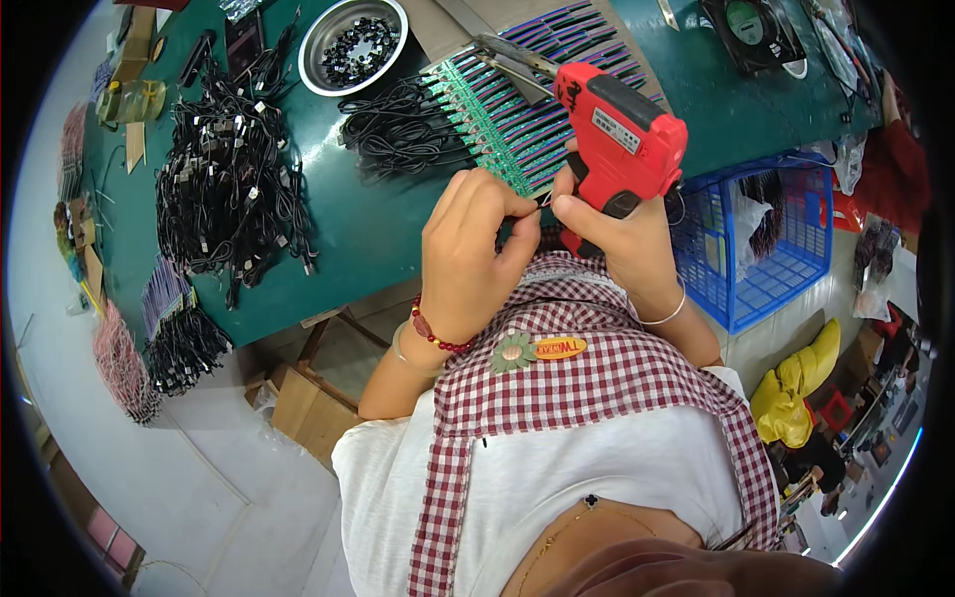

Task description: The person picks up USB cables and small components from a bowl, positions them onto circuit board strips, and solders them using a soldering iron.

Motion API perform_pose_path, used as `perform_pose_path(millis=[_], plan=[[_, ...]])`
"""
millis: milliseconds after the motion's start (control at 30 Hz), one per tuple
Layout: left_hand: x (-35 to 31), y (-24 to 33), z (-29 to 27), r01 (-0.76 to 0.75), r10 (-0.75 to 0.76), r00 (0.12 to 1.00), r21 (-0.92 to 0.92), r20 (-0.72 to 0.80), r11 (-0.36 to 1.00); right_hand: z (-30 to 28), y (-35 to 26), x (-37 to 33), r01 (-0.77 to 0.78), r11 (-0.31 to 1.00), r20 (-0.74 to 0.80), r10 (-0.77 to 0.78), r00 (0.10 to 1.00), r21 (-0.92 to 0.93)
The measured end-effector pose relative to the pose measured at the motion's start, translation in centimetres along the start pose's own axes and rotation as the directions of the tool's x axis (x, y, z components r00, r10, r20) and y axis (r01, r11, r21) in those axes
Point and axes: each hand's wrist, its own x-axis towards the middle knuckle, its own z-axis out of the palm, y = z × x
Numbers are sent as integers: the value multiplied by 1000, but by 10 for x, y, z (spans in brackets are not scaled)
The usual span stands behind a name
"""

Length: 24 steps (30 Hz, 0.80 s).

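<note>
My right hand (622, 234) is wrapped round the handle of a red and black gun-shaped hand tool (622, 134), its nose pointing to the far left over the bench. The thumb and forefinger of that hand also meet near a thin dark wire (544, 205). Closed in a pinch, my left hand (477, 244) grips this wire from the other side. Just beyond my fingers lies a row of narrow strips (532, 129) with green circuit-board ends (477, 124), on brown cardboard. A bundle of black cables (408, 129) lies beside the boards.
A steel bowl (311, 60) holds small black parts. Piled black cables (229, 179) cover the left of the green bench (353, 254), and more wire bundles (124, 363) hang over its edge. A blue plastic basket (731, 284) stands at the right. A person's red sleeve (890, 179) shows far right.
</note>
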Motion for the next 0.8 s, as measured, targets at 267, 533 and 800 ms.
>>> perform_pose_path(millis=[267,533,800], plan=[[0,-2,-4,25,-24,1000,53,-11,998,4,5,-1,-30,999,54,31,998,-20],[12,-27,-11,38,-50,998,324,31,945,-50,20,-36,6,995,-126,-18,992,-101],[18,-35,-9,-23,-39,991,444,131,896,-88,62,-75,22,996,-50,-27,998,-90]])
